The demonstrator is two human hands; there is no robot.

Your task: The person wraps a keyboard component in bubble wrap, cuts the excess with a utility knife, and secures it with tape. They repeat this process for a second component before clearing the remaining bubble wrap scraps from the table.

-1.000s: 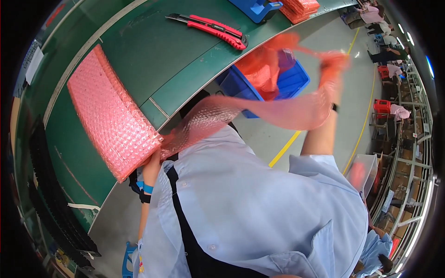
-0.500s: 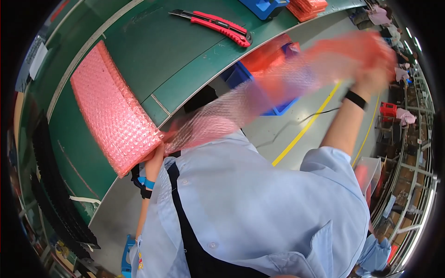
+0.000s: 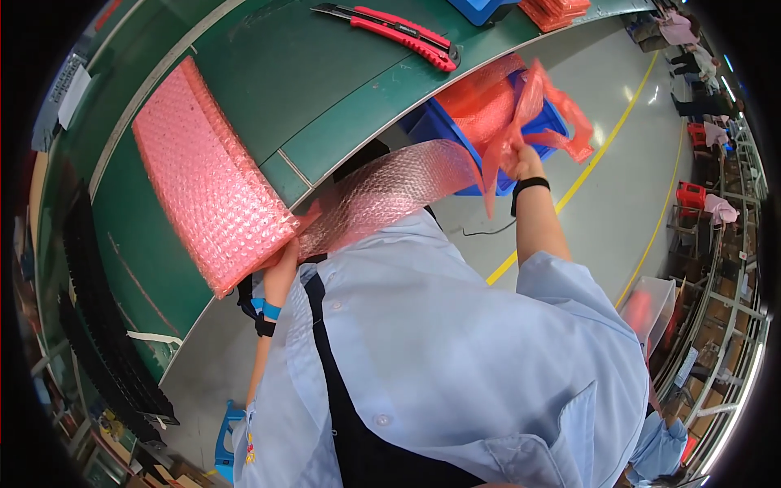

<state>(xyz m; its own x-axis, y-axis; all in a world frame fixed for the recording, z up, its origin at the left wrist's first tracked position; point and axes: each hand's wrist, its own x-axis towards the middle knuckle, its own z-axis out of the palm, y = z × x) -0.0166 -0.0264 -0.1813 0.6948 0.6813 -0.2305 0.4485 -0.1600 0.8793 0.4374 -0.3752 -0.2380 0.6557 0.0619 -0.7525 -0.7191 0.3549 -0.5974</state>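
Observation:
A pink bubble-wrap bundle, long and flat, lies on the green table with its near end over the edge. My left hand closes on that near end; its fingertips are hidden beneath. From there a loose, clear-pink bubble-wrap strip stretches across my front to my right hand. The right fingers are closed round the strip's gathered far end, where torn red film hangs loose. Behind that hand is a blue bin holding red bubble wrap.
A red utility knife lies on the green table, blade out. Farther back are a blue container and stacked red pouches. Black slotted strips run along the left. A blue stool stands below.
My right hand has come down and left from the far right, bringing the strip's end over the blue bin; the strip has slackened. My left hand stays at the bundle.

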